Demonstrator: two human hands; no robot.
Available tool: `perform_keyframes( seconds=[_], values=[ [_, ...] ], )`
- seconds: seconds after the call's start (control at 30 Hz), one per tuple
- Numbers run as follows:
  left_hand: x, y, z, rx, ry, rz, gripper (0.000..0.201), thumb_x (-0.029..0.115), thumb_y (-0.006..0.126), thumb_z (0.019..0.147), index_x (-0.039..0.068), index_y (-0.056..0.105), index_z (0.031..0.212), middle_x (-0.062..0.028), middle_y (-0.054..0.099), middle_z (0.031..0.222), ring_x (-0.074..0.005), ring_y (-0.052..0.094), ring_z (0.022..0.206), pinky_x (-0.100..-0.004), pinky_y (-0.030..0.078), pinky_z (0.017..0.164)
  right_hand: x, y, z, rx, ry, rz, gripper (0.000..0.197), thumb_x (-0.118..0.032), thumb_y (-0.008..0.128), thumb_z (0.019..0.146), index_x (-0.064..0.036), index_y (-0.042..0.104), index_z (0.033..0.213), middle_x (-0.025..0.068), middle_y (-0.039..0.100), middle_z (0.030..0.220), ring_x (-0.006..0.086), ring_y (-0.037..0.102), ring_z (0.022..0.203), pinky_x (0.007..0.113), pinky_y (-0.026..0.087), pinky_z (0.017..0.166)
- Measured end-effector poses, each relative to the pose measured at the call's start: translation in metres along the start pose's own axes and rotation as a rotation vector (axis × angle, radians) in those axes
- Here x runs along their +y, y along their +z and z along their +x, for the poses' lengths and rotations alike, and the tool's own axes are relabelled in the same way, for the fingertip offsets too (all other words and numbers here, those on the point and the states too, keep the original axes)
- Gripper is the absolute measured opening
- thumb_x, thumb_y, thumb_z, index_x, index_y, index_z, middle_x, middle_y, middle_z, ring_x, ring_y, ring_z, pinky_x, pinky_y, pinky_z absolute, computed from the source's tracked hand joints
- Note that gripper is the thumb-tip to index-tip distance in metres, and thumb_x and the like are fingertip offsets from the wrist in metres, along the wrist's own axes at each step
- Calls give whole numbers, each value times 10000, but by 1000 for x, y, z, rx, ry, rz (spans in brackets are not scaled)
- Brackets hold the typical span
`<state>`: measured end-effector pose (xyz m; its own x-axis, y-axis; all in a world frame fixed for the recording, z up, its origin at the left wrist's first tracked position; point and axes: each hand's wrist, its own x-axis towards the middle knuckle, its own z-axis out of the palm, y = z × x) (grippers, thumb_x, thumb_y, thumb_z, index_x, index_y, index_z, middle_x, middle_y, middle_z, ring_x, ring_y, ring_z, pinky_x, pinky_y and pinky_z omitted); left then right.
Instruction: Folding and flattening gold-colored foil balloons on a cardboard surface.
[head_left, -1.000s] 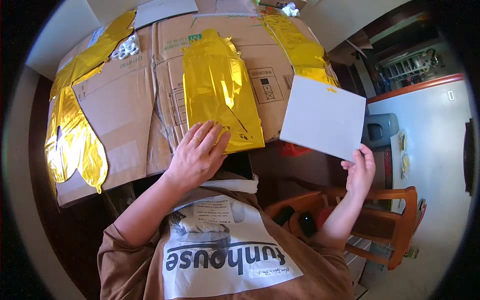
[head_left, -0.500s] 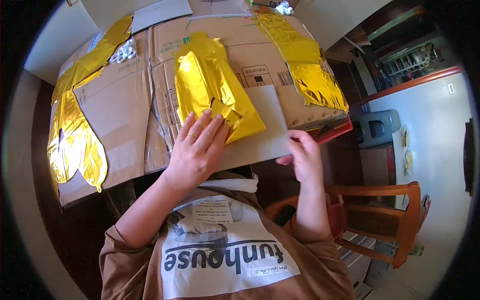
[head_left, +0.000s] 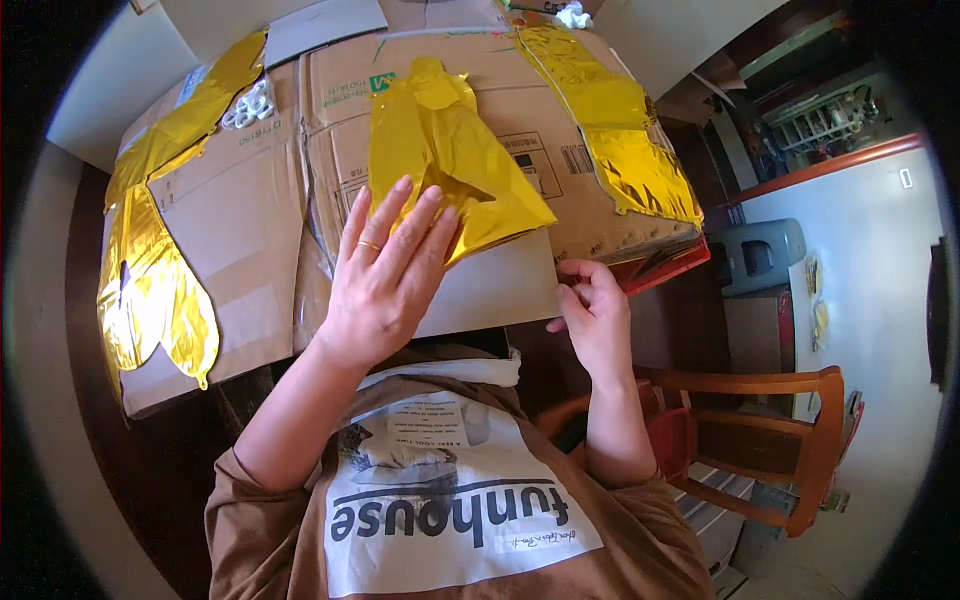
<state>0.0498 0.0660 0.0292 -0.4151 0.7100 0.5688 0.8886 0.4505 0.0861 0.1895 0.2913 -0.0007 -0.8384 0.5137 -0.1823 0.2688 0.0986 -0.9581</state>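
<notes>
Head view, go: what are the hands up to?

Left hand (head_left: pixel 390 270): palm down, fingers loosely spread, fingertips on the gold foil piece (head_left: pixel 475 165). Right hand (head_left: pixel 595 315): looks like thumb and fingers pinching the right edge of a pale grey card (head_left: pixel 500 295).

Where's that foil?

Just ahead of the left hand, flaring toward the right, on the brown cardboard (head_left: pixel 240 220). Card's between the hands, near part bare, far part covered by foil.

Done so far?

Partway, I'd judge. Card overlaps the foil. Underneath all of it or between layers? Can't tell.

Not done?

Foil isn't flat: creased by the left fingertips, near edge raised over the card. Right hand's not off the card either.

Other foil?

Gold foil shape (head_left: pixel 160 300) well left of the left hand, gold foil strip (head_left: pixel 640 160) ahead and right of the right hand. Both laid out, neither touched. White rings (head_left: pixel 250 105) ahead-left of the left hand, also untouched.
</notes>
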Motion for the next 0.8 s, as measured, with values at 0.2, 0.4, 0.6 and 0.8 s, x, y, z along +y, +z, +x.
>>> perform_keyframes(
  seconds=[0.2, 0.4, 0.6, 0.8],
  values=[
    [8, 23, -26, -275, 90, -97, 440, 228, 698, 891, 39, 638, 1284, -163, 581, 1403, -359, 492, 1386, -564, 334, 1175, 4, 2, 5, -57, 15, 33, 244, -34, 608, 989, 47, 557, 1213, 117, 733, 853, 112, 670, 631, 262, 542, 564],
    [-2, 7, -21, -198, -25, -389, 644, 312, 792, 830, 7, 585, 1358, -212, 574, 1387, -409, 528, 1322, -527, 381, 1150, 2, 7, 0, 127, -273, -460, 245, -79, 663, 950, -9, 607, 1178, 92, 691, 780, 225, 679, 634, 363, 530, 593],
    [-30, 1, -18, -160, -114, -324, 580, 200, 791, 823, 6, 597, 1334, -223, 564, 1396, -431, 528, 1311, -507, 440, 1092, -14, 26, 8, 172, -723, -840, 287, -216, 698, 927, -49, 648, 1156, 113, 648, 976, 318, 606, 935, 461, 440, 861],
    [-30, 2, -27, -203, -154, -269, 633, 233, 809, 807, 22, 577, 1357, -199, 570, 1378, -406, 533, 1301, -516, 436, 1096, -2, 35, 20, 192, -621, -774, 290, -158, 718, 905, -59, 645, 1167, 101, 657, 981, 316, 613, 917, 461, 441, 860]
  ],
)
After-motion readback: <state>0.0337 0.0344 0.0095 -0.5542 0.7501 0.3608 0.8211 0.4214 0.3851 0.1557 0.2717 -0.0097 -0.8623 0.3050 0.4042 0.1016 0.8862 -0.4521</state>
